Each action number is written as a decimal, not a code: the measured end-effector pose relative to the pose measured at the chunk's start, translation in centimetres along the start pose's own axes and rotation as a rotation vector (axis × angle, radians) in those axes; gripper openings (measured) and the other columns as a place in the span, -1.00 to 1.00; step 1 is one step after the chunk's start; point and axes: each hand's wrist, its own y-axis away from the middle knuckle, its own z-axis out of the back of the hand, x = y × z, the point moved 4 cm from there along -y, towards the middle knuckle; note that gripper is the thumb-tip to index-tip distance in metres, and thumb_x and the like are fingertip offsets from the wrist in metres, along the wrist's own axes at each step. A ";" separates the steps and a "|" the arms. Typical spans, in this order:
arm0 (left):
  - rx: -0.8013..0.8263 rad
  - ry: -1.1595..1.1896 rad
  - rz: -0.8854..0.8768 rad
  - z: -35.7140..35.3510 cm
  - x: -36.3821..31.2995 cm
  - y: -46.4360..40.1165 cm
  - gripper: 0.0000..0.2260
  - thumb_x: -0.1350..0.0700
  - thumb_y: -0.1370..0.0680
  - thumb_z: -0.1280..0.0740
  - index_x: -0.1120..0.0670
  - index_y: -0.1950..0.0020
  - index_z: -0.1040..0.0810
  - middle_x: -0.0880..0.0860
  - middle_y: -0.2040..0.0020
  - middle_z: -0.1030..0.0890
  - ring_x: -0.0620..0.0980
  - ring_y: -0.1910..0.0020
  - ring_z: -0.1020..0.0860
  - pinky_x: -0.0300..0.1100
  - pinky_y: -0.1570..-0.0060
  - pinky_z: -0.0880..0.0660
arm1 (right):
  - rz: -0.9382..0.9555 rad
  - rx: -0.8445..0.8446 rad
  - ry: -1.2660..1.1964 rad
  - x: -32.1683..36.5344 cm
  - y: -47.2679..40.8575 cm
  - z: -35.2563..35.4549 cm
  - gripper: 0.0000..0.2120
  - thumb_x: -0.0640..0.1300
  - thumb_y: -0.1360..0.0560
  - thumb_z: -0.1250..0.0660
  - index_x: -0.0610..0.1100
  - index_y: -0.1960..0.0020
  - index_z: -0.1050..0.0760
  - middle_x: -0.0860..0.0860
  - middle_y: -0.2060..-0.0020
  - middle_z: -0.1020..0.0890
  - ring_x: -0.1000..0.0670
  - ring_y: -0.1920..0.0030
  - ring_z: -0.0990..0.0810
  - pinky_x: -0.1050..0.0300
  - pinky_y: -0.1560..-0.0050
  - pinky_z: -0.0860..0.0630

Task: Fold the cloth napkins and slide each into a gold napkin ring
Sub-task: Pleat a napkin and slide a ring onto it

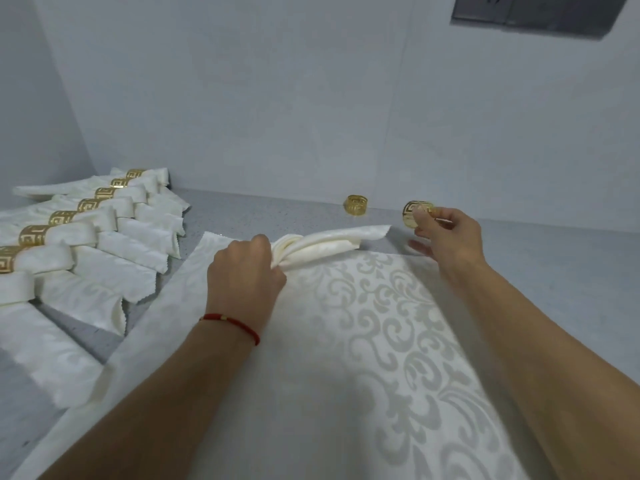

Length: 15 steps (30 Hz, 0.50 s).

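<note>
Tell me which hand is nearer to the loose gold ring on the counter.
The right. The right hand, holding another ring, is just right of the loose ring. The left hand grips the folded napkin, farther off.

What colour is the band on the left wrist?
Red, a thin cord bracelet with a small gold bead, seen in the head view.

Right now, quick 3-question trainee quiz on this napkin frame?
1. True or false: the right hand holds a gold ring.
2. What does the left hand grip? A) spare ring B) gathered napkin C) bracelet
3. Fill in: the spare ring stands on the ____ near the wall.

Key: 1 true. 2 B, the gathered napkin. 3 counter.
</note>
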 end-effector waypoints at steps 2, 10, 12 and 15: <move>-0.019 0.018 -0.016 0.2 0.0 0.1 -0.88 0.12 -0.43 -0.37 0.15 0.15 -0.49 0.12 0.26 -0.52 0.15 0.24 -0.43 -0.07 0.28 -0.33 | 0.017 0.047 -0.036 0.3 2.9 1.2 -0.77 -0.14 -0.53 -0.52 -0.24 -0.10 -0.62 -0.13 -0.07 -0.70 0.02 0.01 -0.73 0.02 -0.10 -0.68; -0.082 -0.002 -0.112 0.5 -0.5 0.5 -0.90 0.22 -0.39 -0.38 0.18 0.24 -0.46 0.12 0.38 -0.48 0.14 0.36 -0.38 -0.09 0.36 -0.23 | 0.013 0.174 -0.023 -0.1 8.2 2.1 -0.69 -0.13 -0.47 -0.57 -0.14 -0.12 -0.52 0.02 0.11 -0.73 -0.02 0.05 -0.74 -0.07 -0.23 -0.62; -0.091 -0.016 -0.142 0.5 -0.7 0.6 -0.90 0.25 -0.39 -0.37 0.19 0.25 -0.46 0.11 0.39 -0.47 0.14 0.38 -0.38 -0.09 0.38 -0.24 | 0.027 0.205 0.008 0.0 8.7 2.0 -0.46 -0.17 -0.41 -0.61 -0.07 -0.27 -0.41 -0.01 0.02 -0.70 0.04 0.07 -0.71 0.03 -0.14 -0.64; -0.111 -0.001 -0.171 0.6 -0.9 0.7 -0.90 0.31 -0.36 -0.36 0.21 0.27 -0.45 0.12 0.41 -0.44 0.16 0.39 -0.38 -0.09 0.40 -0.25 | 0.056 0.279 0.073 0.3 9.2 1.8 -0.37 -0.19 -0.41 -0.61 0.05 -0.37 -0.42 0.05 -0.02 -0.66 0.17 0.10 -0.69 0.24 0.00 -0.60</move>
